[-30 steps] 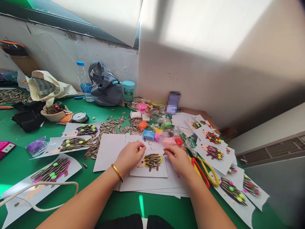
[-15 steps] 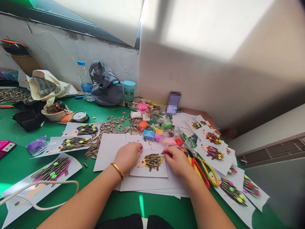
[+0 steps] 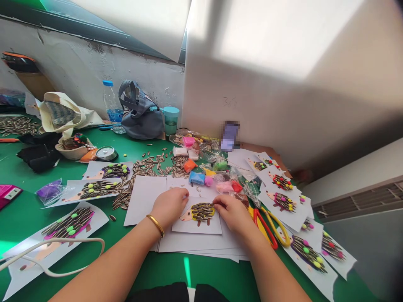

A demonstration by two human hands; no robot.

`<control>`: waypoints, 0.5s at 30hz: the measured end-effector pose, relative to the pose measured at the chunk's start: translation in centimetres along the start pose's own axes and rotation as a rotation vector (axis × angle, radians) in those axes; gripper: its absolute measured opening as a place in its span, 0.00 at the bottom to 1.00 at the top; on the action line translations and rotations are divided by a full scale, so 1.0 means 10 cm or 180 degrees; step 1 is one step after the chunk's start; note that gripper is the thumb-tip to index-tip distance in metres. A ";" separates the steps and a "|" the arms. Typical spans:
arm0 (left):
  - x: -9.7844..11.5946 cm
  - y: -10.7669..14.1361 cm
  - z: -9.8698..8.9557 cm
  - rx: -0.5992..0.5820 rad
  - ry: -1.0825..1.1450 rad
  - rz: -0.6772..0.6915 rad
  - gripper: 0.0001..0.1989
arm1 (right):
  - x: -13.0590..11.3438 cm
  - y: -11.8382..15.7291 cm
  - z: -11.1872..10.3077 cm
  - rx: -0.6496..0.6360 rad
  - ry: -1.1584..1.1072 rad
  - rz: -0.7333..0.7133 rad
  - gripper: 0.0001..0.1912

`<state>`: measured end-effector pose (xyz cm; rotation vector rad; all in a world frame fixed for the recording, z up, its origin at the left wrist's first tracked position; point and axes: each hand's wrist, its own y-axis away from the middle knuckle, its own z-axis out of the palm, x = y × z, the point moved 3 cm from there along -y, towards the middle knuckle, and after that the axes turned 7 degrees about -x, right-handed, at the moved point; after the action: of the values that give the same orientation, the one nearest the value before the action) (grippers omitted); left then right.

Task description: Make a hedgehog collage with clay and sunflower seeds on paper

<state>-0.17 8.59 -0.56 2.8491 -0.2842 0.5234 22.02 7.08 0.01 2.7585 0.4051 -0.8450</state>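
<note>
A white card point(image 3: 179, 227) lies on a stack of paper in front of me, bearing a hedgehog with a pale face and a yellow clay body covered in sunflower seeds point(image 3: 202, 211). My left hand point(image 3: 168, 207), with a gold bangle at the wrist, rests at the card's upper left with its fingers curled together; whether anything is between them is hidden. Thumb and forefinger of my right hand point(image 3: 234, 212) are pinched at the upper right edge of the hedgehog's body, on a sunflower seed point(image 3: 213, 204) partly hidden by the fingertips.
Loose sunflower seeds point(image 3: 125, 195) lie beyond the paper, beside coloured clay packs point(image 3: 197, 178). Red and yellow handled scissors point(image 3: 273, 228) sit right of my hand. Finished hedgehog cards point(image 3: 281, 201) flank both sides. A white cable point(image 3: 74, 240) crosses the left front.
My right hand has shifted slightly left, bringing the pinched seed against the hedgehog's upper right edge. The left hand and the card have stayed in place.
</note>
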 end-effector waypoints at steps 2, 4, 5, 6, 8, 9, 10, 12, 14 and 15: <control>0.00 0.00 0.00 0.0000 -0.0004 0.0010 0.12 | -0.02 0.00 0.01 -0.0028 0.0045 -0.0010 0.10; 0.00 0.00 0.00 0.0005 -0.0009 0.0011 0.12 | -0.03 0.00 0.02 -0.0027 0.0104 -0.0018 0.10; -0.01 0.00 0.00 0.0007 -0.0010 0.0011 0.12 | -0.04 0.00 0.02 -0.0020 0.0137 -0.0029 0.11; -0.01 0.00 0.00 0.0009 -0.0010 0.0011 0.12 | -0.04 0.00 0.01 -0.0012 0.0171 -0.0050 0.11; -0.01 0.00 0.01 0.0009 -0.0009 0.0012 0.12 | -0.03 0.00 0.01 -0.0014 0.0222 -0.0102 0.11; -0.02 0.00 0.01 0.0008 -0.0009 0.0010 0.12 | -0.02 0.00 0.01 -0.0021 0.0237 -0.0113 0.11; -0.02 0.00 0.01 0.0007 -0.0010 0.0006 0.12 | -0.01 0.00 0.01 -0.0018 0.0246 -0.0102 0.11; -0.02 0.00 0.01 0.0009 -0.0014 -0.0002 0.12 | 0.00 0.00 0.00 -0.0001 0.0250 -0.0052 0.11; -0.01 -0.01 0.01 0.0014 -0.0020 -0.0005 0.12 | 0.00 -0.01 0.01 0.0021 0.0265 -0.0040 0.11; -0.01 -0.01 0.01 0.0018 -0.0023 -0.0003 0.12 | 0.00 -0.01 0.01 0.0026 0.0286 -0.0060 0.11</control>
<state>-0.23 8.63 -0.74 2.8569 -0.2831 0.5144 21.91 7.15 -0.06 2.8120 0.4457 -0.7304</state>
